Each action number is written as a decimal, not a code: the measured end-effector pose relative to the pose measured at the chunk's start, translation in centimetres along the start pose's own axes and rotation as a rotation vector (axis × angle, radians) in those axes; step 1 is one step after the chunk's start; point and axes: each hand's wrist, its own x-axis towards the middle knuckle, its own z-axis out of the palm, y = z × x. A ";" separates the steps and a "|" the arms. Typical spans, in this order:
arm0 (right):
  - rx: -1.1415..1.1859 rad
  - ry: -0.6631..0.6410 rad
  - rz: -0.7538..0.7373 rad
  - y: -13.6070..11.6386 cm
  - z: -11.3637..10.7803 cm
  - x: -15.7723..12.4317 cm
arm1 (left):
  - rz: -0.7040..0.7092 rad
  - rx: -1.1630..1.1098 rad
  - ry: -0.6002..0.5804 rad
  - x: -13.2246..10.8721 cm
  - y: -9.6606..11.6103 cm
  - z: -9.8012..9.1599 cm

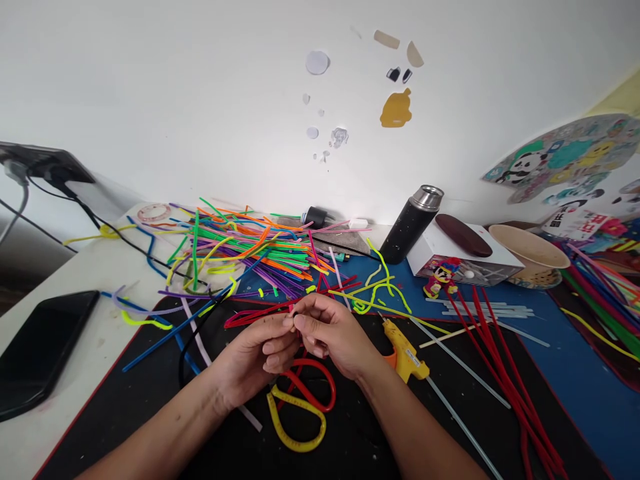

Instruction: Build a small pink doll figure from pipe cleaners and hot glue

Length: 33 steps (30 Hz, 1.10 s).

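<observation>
My left hand (257, 357) and my right hand (330, 330) meet over the black mat (150, 393), fingertips pinched together on a bundle of red pipe cleaners (260, 313) that runs left and up from the pinch. Both hands have curled fingers. Just under them lie scissors with a red and a yellow handle loop (300, 410). A yellow and orange hot glue gun (405, 353) rests right of my right wrist.
A big heap of coloured pipe cleaners (240, 257) fills the far middle. Long red pipe cleaners (505, 373) and clear glue sticks (480, 310) lie right. A black flask (413, 223), white box (465, 263), bowl (530, 250) stand behind; a phone (40, 350) lies left.
</observation>
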 end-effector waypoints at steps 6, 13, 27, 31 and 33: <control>-0.008 0.014 0.000 -0.3 0.2 -0.1 | 0.013 -0.006 0.001 0.0 -0.1 -0.1; -0.070 0.008 -0.014 -0.6 0.2 -0.3 | 0.026 -0.005 -0.005 -0.1 0.1 -0.1; -0.067 0.048 0.012 -0.7 0.1 -0.2 | 0.023 -0.025 0.011 -0.1 0.0 -0.1; -0.056 0.048 0.010 -0.5 0.0 -0.2 | 0.019 -0.016 0.010 -0.2 0.1 0.0; -0.055 0.043 0.008 -0.4 0.0 -0.2 | 0.012 -0.014 0.012 -0.1 0.1 0.0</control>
